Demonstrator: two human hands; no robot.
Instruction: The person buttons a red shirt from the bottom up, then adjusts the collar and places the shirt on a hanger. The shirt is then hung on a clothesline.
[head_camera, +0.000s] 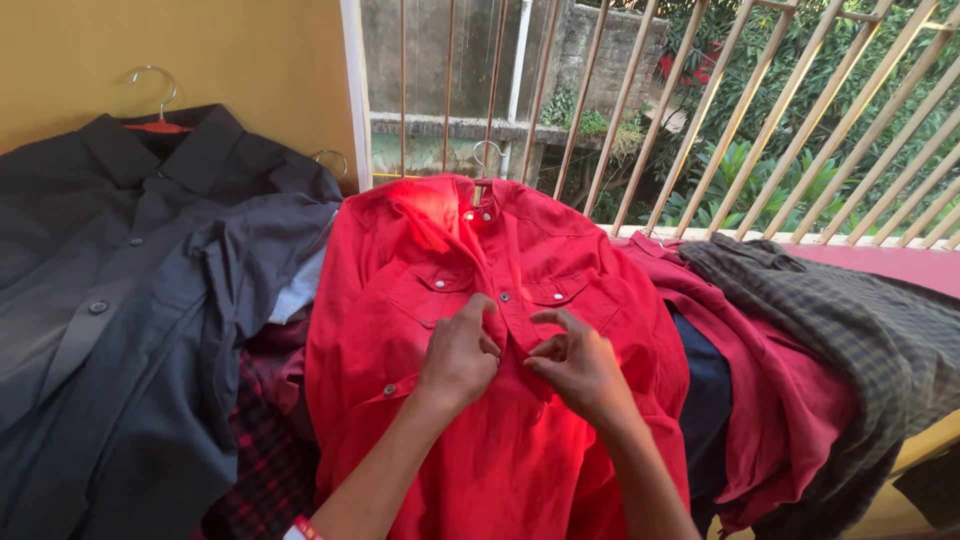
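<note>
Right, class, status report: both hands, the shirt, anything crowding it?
Left hand and right hand pinching red shirt placket. Shirt on hanger. Dark shirt left, checked shirt right.

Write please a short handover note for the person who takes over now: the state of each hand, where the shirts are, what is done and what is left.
Left hand: pinching the front placket of the red shirt at mid-chest.
Right hand: fingers curled on the same placket, just beside the left hand.
Red shirt: lies front up on the clothes pile, on a wire hanger; collar snap looks closed.
Dark grey shirt: on a red hanger to the left. Maroon shirt and checked shirt lie to the right.
Done: top closed. Left: the placket from the hands down appears unfastened.
</note>
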